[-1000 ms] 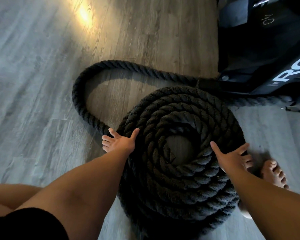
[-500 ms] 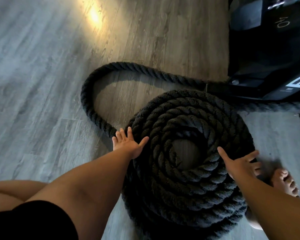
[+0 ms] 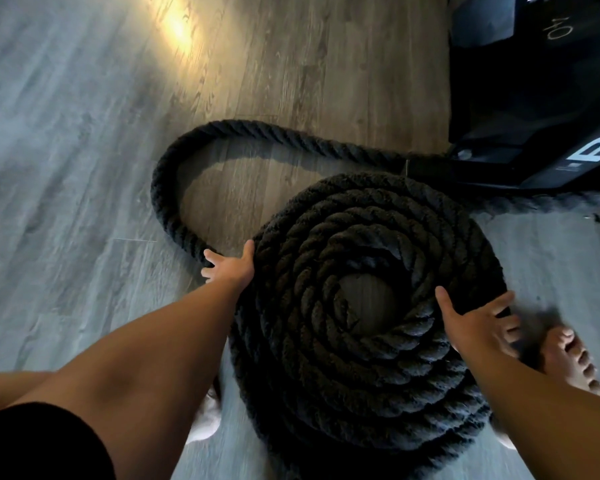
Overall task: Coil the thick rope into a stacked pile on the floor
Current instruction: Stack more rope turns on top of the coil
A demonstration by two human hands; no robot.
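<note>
**Q:** Where does the rope lie?
**A:** Stacked in a pile on the floor, between both hands. Its loose length arcs out from the pile's left side, far end toward the black machine.
**Q:** The hands?
**A:** Both spread wide, holding nothing. The left hand, at the pile's left edge, is nearer the loose length; the right hand is at the right rim.

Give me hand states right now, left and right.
Left hand: open, thumb against the rope coil.
Right hand: open, resting on the coil's rim.

Grey wood-plank floor, warm glare, black equipment.
</note>
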